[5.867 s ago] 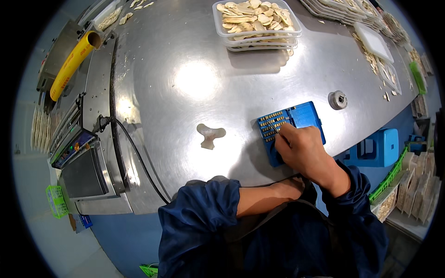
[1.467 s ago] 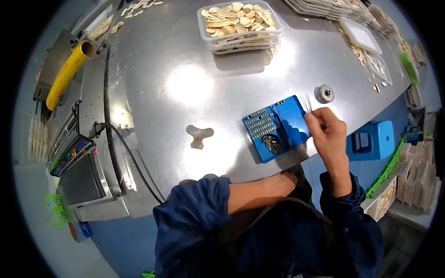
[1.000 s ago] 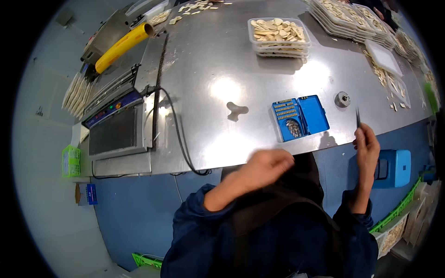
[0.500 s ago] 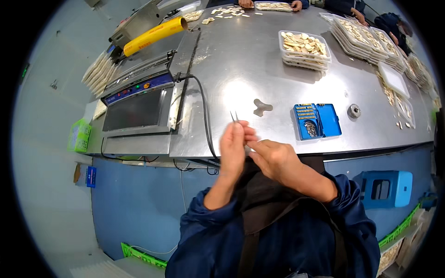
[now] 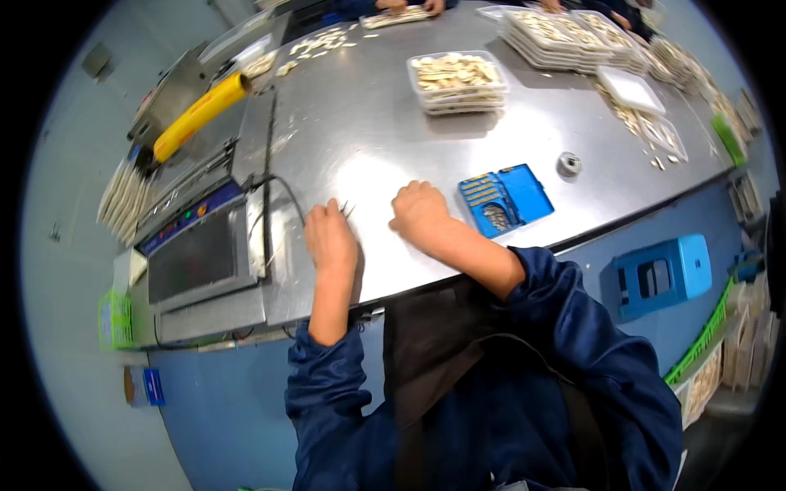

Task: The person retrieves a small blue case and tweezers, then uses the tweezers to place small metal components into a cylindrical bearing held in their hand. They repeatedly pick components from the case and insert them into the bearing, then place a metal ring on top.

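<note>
"One bare left hand (image 5: 331, 236), holding what?"

"Slim, dark metal tweezers (image 5: 346, 208), pinched in its fingers over the shiny steel surface (image 5: 377, 263). Probably light and springy; grip mid-shank."

"Right hand (image 5: 422, 214)?"

"Curled, near the open blue plastic case (image 5: 528, 196); I can't tell whether it grasps anything."

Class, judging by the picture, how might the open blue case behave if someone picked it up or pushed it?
The blue case looks like rigid plastic, so it would probably keep its shape. With one half lifted, the other might swing, since it lies open. Tilting could spill the small grey pieces heaped loose inside it.
</note>
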The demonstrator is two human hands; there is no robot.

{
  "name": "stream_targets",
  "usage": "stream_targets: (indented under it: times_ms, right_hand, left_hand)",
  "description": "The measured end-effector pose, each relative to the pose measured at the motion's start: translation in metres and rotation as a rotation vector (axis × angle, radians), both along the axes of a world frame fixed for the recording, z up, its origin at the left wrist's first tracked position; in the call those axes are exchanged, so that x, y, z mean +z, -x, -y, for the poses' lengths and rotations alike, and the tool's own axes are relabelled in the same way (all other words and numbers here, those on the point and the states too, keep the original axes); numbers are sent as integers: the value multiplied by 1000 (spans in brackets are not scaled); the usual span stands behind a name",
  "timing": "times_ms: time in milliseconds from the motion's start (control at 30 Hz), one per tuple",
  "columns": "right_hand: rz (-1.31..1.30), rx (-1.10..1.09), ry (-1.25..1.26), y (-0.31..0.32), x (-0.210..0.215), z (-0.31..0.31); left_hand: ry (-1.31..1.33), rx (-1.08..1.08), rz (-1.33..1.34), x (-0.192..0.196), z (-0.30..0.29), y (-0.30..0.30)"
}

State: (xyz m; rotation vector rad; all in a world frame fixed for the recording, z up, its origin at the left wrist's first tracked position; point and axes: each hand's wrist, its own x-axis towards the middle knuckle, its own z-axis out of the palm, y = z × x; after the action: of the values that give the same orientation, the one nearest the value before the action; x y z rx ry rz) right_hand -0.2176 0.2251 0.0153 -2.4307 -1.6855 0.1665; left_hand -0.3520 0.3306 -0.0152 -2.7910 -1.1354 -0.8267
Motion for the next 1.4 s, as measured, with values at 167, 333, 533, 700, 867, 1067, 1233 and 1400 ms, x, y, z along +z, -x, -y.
stream_targets:
  times_ms: [167,333,533,700,867,1067,1233,1400]
  right_hand:
    - [-479,-49,-109,-11,26,33]
    - [-412,-388,-642,-108,43,128]
    - [-66,-664,-233,-225,8,224]
    - [-102,-649,-210,-220,-2,217]
    - [-171,-625,-174,-231,6,207]
    - [-146,-633,-332,-235,-8,209]
    - [-159,-661,-432,-236,-18,210]
    - [-201,-701,-520,-227,-17,213]
  left_hand:
    - [20,-39,86,-4,3,0]
    - [56,-101,40,-16,-14,0]
    - [76,-110,17,5,-18,-39]
    - [565,-387,315,39,93,-65]
    - [424,-659,76,12,127,-93]
    - [429,-678,12,9,119,-113]
    - [420,-651,14,11,117,-126]
    - [476,-615,26,10,103,-142]
